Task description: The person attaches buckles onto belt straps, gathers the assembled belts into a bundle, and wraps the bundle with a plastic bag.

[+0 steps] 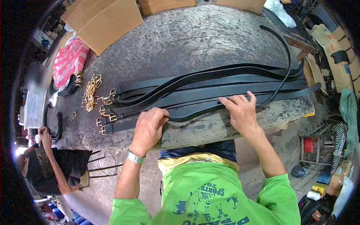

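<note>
From my remote view, I see smooth black straps (210,89) with a leathery, low sheen, glossy gold-toned metal buckles (90,93), a polished-looking metal watch (135,157), matt brown cardboard (108,28), and a blotchy, worn worktop (210,33) with dull shine.

One long, smooth black leather belt strap (191,117) runs along the near edge of a layered row of belts, its left end covered from view. It sags slightly in the middle, then rises at the right and curves back over the row, thin and edge-on, its tip reaching the far side of the desk (202,41). The black leather belts (221,85) beneath lie lengthwise, mostly flat and overlapping, with gold-coloured buckles (108,100) bunched at the left. Across the top of them, darker strap lengths (187,77) bend in a loose wave.
</note>
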`<state>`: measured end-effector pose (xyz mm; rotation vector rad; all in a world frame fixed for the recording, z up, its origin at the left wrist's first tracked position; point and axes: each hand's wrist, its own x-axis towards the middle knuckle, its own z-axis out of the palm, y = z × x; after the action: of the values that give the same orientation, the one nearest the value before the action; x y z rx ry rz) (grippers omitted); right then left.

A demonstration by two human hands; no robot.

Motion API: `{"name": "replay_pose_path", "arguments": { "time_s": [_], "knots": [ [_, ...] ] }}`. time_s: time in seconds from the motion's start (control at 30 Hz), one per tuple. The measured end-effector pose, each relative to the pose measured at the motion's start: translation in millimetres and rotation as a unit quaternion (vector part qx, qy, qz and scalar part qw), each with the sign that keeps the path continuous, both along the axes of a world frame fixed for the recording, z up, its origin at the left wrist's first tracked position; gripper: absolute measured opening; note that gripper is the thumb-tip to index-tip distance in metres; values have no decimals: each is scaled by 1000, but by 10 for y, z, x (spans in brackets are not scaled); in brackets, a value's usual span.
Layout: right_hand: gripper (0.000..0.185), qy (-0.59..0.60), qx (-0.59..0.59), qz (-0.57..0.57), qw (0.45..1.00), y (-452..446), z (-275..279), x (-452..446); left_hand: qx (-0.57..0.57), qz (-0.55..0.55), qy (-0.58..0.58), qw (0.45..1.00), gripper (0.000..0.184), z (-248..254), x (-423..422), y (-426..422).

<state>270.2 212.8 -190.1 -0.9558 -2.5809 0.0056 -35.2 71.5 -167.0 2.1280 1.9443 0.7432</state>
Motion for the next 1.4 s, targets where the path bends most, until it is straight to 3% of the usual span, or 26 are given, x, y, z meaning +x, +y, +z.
{"name": "replay_pose_path", "arguments": {
  "time_s": [0.03,0.1,0.27,0.4,0.53,0.73,0.97,1.03,1.1,1.17,1.23,1.37,1.4],
  "knots": [
    [47,2,-4,3,1000,-42,3,-10,-40,13,-56,998,20,-13,36,-37],
    [44,64,-37,3,997,-196,119,-96,-1,25,-119,993,16,-21,182,-95],
    [35,81,-93,130,984,-686,251,-466,-24,39,-224,974,17,-82,603,-180],
    [18,128,-115,133,976,-511,196,-473,-33,74,-339,937,21,33,642,-205],
    [13,150,-165,138,965,-483,309,-417,-81,85,-430,895,29,-69,505,-336],
    [12,151,-210,140,956,-495,390,-386,-100,63,-496,860,27,-105,545,-297],
    [12,173,-260,162,936,-546,351,-498,-113,-3,-498,860,27,-80,594,-258],
    [22,167,-232,157,945,-539,290,-534,-131,78,-547,823,25,-106,608,-258],
    [29,164,-206,152,953,-609,376,-605,-129,88,-570,806,22,-123,606,-255],
    [37,160,-174,148,960,-596,415,-652,-127,129,-645,742,21,-121,610,-226],
    [49,93,-138,182,969,-601,381,-667,-146,126,-646,739,23,-52,595,-223],
    [46,113,-121,162,973,-515,266,-690,-161,127,-675,708,17,-119,467,-280],
    [44,123,-118,148,974,-496,274,-701,-159,120,-718,667,15,-118,431,-296]
  ]
}}
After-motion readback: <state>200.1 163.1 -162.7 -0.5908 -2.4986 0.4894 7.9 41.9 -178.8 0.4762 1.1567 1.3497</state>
